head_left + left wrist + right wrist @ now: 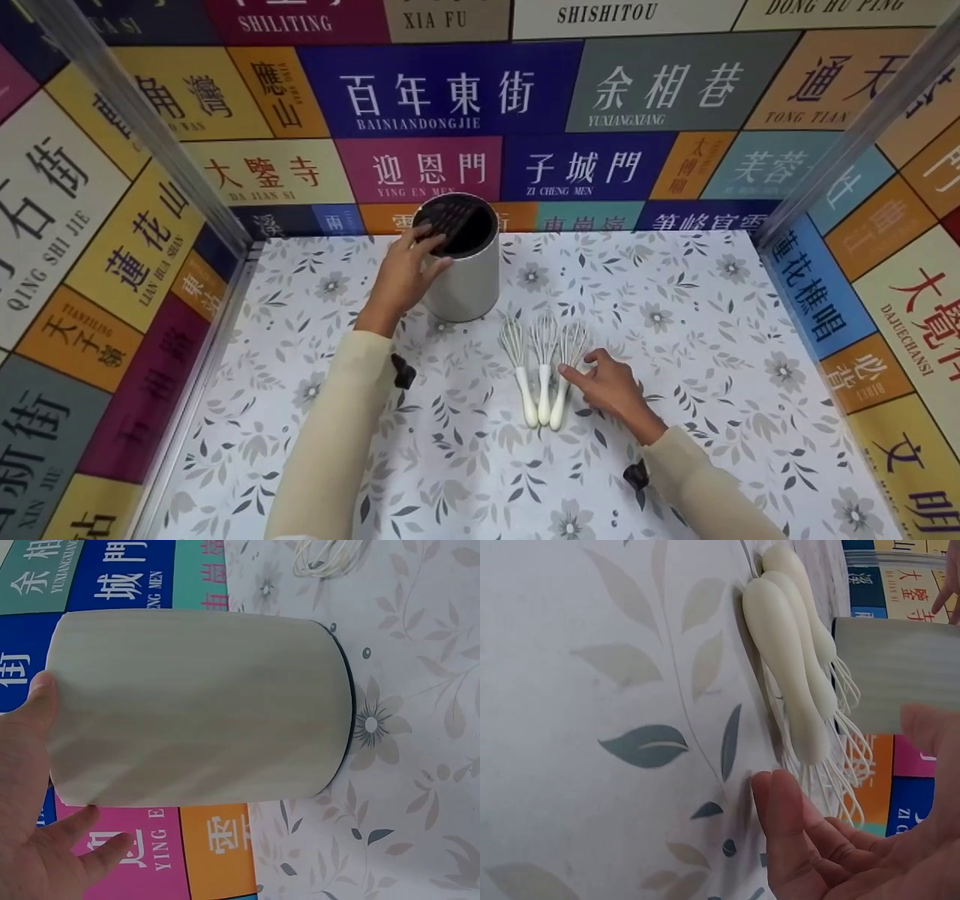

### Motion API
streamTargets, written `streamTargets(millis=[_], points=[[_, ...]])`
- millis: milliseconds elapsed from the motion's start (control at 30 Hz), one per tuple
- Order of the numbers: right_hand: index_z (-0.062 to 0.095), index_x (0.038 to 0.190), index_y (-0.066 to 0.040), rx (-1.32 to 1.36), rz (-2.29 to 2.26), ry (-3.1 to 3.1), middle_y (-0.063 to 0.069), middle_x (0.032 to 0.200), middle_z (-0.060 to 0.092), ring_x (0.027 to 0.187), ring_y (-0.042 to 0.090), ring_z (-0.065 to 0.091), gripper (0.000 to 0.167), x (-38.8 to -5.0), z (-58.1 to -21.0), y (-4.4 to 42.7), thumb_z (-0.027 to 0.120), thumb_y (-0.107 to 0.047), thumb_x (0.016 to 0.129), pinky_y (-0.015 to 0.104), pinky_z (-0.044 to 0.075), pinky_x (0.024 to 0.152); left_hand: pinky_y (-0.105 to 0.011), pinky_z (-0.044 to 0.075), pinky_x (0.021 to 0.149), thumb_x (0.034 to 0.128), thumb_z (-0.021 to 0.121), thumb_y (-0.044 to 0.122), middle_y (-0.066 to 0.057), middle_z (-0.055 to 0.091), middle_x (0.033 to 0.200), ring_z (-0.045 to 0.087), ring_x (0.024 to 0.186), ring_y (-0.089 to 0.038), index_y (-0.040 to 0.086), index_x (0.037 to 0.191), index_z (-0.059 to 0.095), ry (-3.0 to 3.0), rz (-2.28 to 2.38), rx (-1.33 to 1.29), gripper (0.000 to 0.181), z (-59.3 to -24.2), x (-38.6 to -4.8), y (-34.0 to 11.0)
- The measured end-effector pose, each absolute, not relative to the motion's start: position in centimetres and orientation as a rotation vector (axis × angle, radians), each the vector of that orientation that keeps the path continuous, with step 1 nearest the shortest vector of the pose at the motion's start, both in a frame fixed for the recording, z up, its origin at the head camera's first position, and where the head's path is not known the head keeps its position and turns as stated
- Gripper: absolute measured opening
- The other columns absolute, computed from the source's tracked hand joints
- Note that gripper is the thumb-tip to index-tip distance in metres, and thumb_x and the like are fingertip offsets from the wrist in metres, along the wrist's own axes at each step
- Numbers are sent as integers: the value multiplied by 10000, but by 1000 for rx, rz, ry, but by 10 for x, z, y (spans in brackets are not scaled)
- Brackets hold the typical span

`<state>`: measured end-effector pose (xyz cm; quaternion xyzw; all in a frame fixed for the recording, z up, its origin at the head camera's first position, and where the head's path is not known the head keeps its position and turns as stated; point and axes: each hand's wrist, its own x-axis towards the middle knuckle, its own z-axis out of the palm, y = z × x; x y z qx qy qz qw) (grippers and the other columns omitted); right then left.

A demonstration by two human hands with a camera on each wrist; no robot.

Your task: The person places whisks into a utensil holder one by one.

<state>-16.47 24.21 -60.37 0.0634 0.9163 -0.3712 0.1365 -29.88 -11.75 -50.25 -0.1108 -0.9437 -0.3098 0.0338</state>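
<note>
A pale cylindrical canister (465,289) with a dark inside stands upright at the back of the table. A dark panel with rows of small holes shows in its mouth. My left hand (405,274) touches its rim from the left, thumb at the near side and fingers spread. Three whisks with cream handles lie side by side in front of it: a left whisk (527,390), a middle whisk (544,386) and a right whisk (559,397). Beside the right whisk is my right hand (607,382), thumb and fingers loosely bent. In the right wrist view its fingertips (784,799) appear apart from the handles.
The table (450,465) has a white cover with grey leaves and flowers. Panels of coloured street-name signs (439,90) wall in the back and both sides. Clear upright edges (840,112) stand at the back corners.
</note>
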Motion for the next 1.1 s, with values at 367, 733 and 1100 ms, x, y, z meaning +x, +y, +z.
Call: streamTargets(millis=[367, 733, 1100], points=[[596, 1113, -14, 326, -1275, 2524, 169, 739, 714, 553, 262, 702, 533, -166, -615, 231, 774, -464, 890, 375, 590, 524, -498, 378, 1200, 985, 605, 504, -33, 392, 1611, 392, 1481, -296, 278, 1474, 564, -2901, -886, -358, 540, -500, -299, -118], [615, 1058, -30, 415, -1365, 2467, 133, 711, 721, 538, 197, 698, 344, -167, -621, 223, 777, -279, 885, 339, 582, 492, -490, 359, 1214, 983, 615, 498, -33, 392, 1613, 385, 1485, -290, 275, 1473, 566, -2883, -925, -368, 540, -501, -298, -118], [553, 1181, -80, 499, -1554, 2253, 183, 1200, 639, 661, 228, 711, 343, -167, -613, 228, 714, -257, 935, 384, 627, 585, -483, 356, 1217, 986, 613, 494, -11, 379, 1625, 362, 1499, -277, 285, 1478, 562, -2895, -944, -341, 536, -503, -297, -117]])
